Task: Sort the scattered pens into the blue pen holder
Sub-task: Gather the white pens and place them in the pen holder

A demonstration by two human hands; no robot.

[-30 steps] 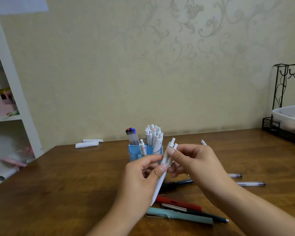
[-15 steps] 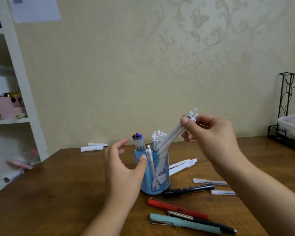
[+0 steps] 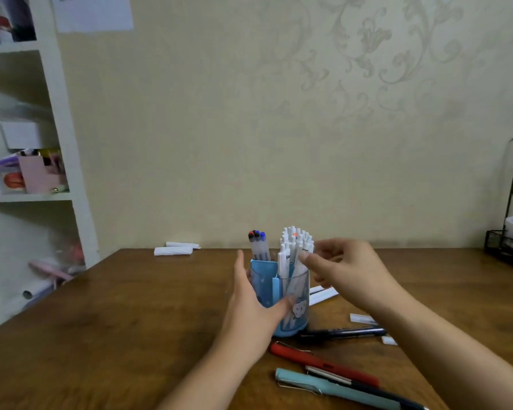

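The blue pen holder (image 3: 280, 294) is steadied on the surface (image 3: 131, 306) by the left hand (image 3: 251, 303), its grip curved around the near side of the holder. Just above and to the right of that grip, the right hand (image 3: 347, 270) is seen at the white pens (image 3: 295, 247) standing in the holder; whether its grip pinches one cannot be told, because the fingertips are blurred. The pens are best seated fully upright before release. The loose pens (image 3: 323, 363) nearer the camera are partly hidden by the right forearm.
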